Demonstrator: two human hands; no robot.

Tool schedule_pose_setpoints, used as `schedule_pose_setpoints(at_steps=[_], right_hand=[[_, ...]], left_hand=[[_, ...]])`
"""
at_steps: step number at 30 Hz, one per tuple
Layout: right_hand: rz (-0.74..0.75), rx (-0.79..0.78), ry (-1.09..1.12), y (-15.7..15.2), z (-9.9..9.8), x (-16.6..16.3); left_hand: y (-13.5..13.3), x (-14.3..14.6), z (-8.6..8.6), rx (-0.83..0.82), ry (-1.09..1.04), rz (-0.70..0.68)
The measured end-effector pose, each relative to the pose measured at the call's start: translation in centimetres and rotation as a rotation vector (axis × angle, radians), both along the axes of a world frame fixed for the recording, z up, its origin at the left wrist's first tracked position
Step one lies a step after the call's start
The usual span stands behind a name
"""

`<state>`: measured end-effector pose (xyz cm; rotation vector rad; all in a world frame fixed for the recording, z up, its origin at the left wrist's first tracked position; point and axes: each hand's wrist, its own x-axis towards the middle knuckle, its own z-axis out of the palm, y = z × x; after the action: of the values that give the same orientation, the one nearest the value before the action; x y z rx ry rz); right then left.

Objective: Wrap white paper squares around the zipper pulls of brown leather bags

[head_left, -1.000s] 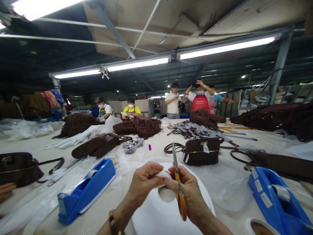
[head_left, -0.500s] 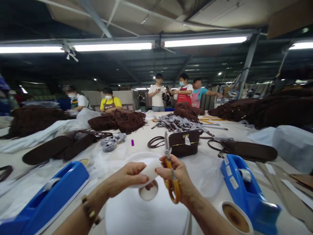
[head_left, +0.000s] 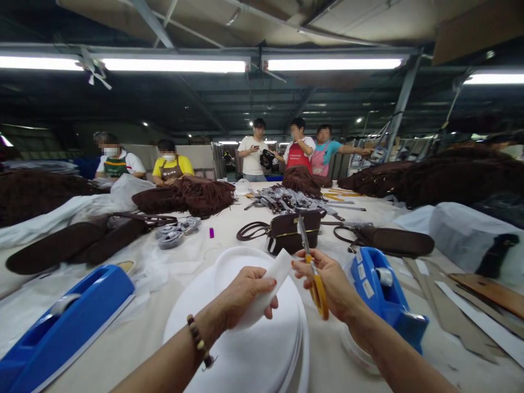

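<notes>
A folded white strip [head_left: 281,266] sticks up from my left hand [head_left: 251,292], pinched between thumb and fingers. My right hand [head_left: 329,281] is closed round scissors [head_left: 318,297] with orange handles, their blades pointing up and away from me. The fingertips of that hand come close to the strip's upper end; whether they touch it, I cannot tell. Below both hands lies a large flat roll of white strip [head_left: 249,360], several layers showing at its right edge. Just beyond the scissors stands a small dark brown bag [head_left: 282,232] with a gold zip.
Blue tape dispensers stand at left [head_left: 77,322] and right [head_left: 380,289]. A clear tape roll [head_left: 356,349] lies partly under my right forearm. Farther off are grey-wrapped straps [head_left: 282,199], fringed brown bags [head_left: 204,196] and a purple piece [head_left: 212,232]. Co-workers are across the table.
My right hand with the scissors has moved right, away from my left hand. The white strip now stands more upright, and the roll's centre hole is covered. The view has shifted slightly.
</notes>
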<state>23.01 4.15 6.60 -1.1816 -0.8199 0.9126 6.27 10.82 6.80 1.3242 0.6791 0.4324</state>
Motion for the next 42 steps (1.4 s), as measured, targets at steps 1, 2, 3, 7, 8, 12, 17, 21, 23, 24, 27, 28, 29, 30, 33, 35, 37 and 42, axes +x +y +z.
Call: schedule_pose_setpoints(at_steps=[1, 2, 3, 7, 8, 12, 17, 21, 23, 24, 27, 28, 29, 30, 33, 35, 37, 42], right_hand=[[-0.004, -0.05, -0.057, -1.4, 0.0, 0.7], [0.002, -0.108, -0.125, -3.0, 0.1, 1.3], [0.024, -0.186, -0.221, -4.9, 0.3, 1.8], [0.218, -0.431, -0.458, -11.9, 0.6, 2.8], [0.236, -0.456, -0.458, -13.2, 0.5, 3.0], [0.187, -0.574, -0.409, -15.2, -1.1, 4.7], [0.172, -0.555, -0.495, -15.4, -2.9, 7.6], [0.229, -0.531, -0.529, -15.5, -3.3, 8.6], [0.248, -0.553, -0.509, -15.4, -3.5, 8.7], [0.267, -0.574, -0.48, -15.3, -3.5, 8.6], [0.318, -0.62, -0.34, -14.7, -3.8, 8.0], [0.34, -0.623, -0.285, -14.5, -3.9, 7.8], [0.362, -0.623, -0.234, -14.3, -4.1, 7.6], [0.375, -0.62, -0.198, -14.0, -4.2, 7.5], [0.363, -0.63, -0.143, -13.1, -4.3, 7.3], [0.316, -0.654, -0.124, -12.5, -4.0, 7.2], [0.292, -0.675, -0.11, -12.0, -3.5, 7.2], [0.323, -0.675, -0.178, -11.1, -2.3, 7.4]], left_hand=[[-0.2, 0.4, -0.1, -0.009, 0.002, 0.001], [-0.4, 0.7, -0.2, -0.02, 0.004, -0.004], [-0.5, 1.1, -0.3, -0.031, 0.006, -0.014], [-1.4, 3.1, -0.6, -0.071, 0.029, -0.087], [-1.7, 3.9, -0.7, -0.079, 0.041, -0.112], [-2.9, 7.7, -1.3, -0.106, 0.119, -0.243], [-3.1, 13.0, -2.7, -0.086, 0.242, -0.23], [-1.3, 15.4, -4.4, -0.012, 0.407, -0.136], [0.2, 15.7, -4.8, 0.065, 0.474, -0.072], [1.0, 15.6, -4.9, 0.108, 0.495, -0.039], [2.7, 15.1, -4.4, 0.19, 0.515, 0.026], [2.9, 14.9, -4.1, 0.195, 0.503, 0.024], [2.9, 14.7, -3.8, 0.191, 0.479, 0.01], [2.7, 14.5, -3.5, 0.179, 0.446, -0.012], [1.7, 13.9, -2.8, 0.106, 0.351, -0.078], [1.1, 13.6, -2.6, 0.034, 0.321, -0.098], [0.7, 13.3, -2.4, -0.047, 0.306, -0.118], [0.3, 12.9, -1.8, -0.238, 0.276, -0.238]])
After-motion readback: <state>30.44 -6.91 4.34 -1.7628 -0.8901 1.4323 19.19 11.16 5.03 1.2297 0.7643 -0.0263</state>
